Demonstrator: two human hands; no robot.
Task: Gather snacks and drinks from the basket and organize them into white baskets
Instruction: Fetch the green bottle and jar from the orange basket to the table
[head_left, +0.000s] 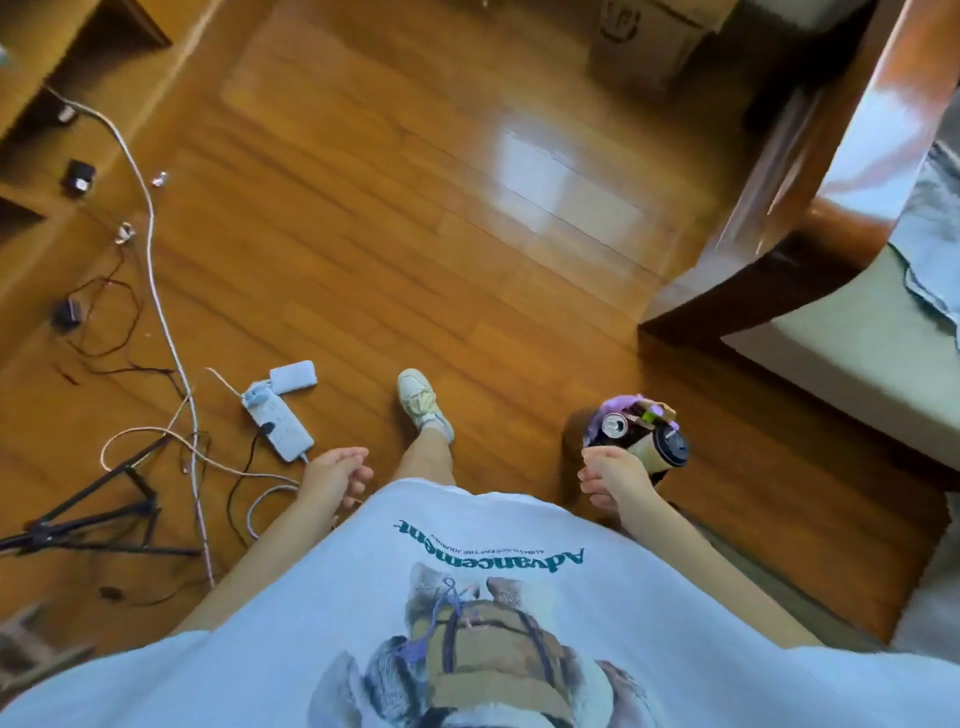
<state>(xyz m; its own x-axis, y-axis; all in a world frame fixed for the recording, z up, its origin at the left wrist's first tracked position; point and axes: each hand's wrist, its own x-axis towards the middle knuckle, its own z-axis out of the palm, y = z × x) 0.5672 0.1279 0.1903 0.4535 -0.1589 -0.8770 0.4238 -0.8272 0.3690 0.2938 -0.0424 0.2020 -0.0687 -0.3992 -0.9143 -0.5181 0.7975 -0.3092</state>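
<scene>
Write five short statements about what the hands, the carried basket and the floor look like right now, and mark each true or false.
1. The right hand carries a dark basket of snacks and drinks. True.
2. The left hand holds a can. False: it holds nothing, fingers loosely curled.
3. A silver-topped drink can shows in the basket. True.
4. The white power strip lies on a table. False: it lies on the wooden floor.
5. The person is barefoot. False: a cream sneaker shows.

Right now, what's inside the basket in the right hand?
In the basket held by the right hand: a can, a dark-lidded cup, purple packaging. Anything underneath is covered.
</scene>
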